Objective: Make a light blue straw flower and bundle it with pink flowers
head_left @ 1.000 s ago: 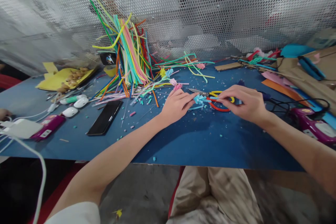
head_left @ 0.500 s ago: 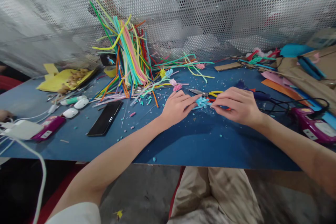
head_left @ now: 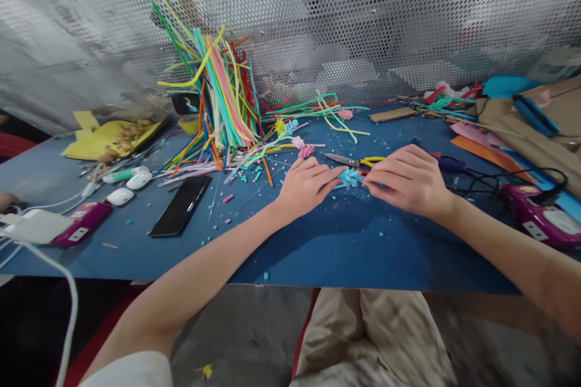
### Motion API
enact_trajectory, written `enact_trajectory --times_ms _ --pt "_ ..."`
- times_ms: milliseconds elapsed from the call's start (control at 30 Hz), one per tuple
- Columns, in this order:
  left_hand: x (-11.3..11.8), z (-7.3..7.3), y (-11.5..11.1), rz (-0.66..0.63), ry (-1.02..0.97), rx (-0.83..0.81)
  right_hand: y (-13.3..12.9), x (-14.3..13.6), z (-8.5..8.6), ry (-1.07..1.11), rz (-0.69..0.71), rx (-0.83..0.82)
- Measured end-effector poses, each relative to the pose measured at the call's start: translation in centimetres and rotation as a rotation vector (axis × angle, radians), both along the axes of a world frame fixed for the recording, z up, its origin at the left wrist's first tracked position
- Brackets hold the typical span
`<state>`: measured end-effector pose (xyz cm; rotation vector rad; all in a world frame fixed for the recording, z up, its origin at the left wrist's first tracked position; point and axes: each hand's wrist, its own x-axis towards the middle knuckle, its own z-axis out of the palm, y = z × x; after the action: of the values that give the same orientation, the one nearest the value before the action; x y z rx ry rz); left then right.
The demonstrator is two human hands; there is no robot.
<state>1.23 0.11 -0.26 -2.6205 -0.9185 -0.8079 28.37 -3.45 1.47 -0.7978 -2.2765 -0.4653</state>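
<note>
Between my two hands is a light blue pipe-cleaner flower [head_left: 349, 177] with short bent loops, held just above the table. My left hand [head_left: 305, 184] pinches its left end, thumb and forefinger pressed together. From the other side, the fingertips of my right hand [head_left: 403, 181] are closed at its right end; what exactly they pinch there is hidden. Behind the flower lie scissors [head_left: 347, 160] with yellow and red handles, partly covered by my right hand. Small pink flowers [head_left: 304, 148] of the same kind lie beyond my left hand.
A tall bundle of coloured pipe cleaners [head_left: 222, 91] stands at the back left. A black phone [head_left: 180, 205] lies left of my forearm. Purple power strips [head_left: 84, 222] with cables are on both sides. Cardboard [head_left: 512, 115] is piled at the right, and fuzzy scraps dot the blue table [head_left: 327, 254].
My right fingertips have shifted slightly at the flower's right end, and the red piece below them is now covered. My left hand keeps its pinch almost unmoved.
</note>
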Motion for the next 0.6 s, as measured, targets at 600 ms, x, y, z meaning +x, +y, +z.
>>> enact_trajectory --times_ms 600 --pt "0.28 0.36 -0.78 0.017 0.02 0.109 -0.24 -0.59 0.09 0.034 -0.081 0.196"
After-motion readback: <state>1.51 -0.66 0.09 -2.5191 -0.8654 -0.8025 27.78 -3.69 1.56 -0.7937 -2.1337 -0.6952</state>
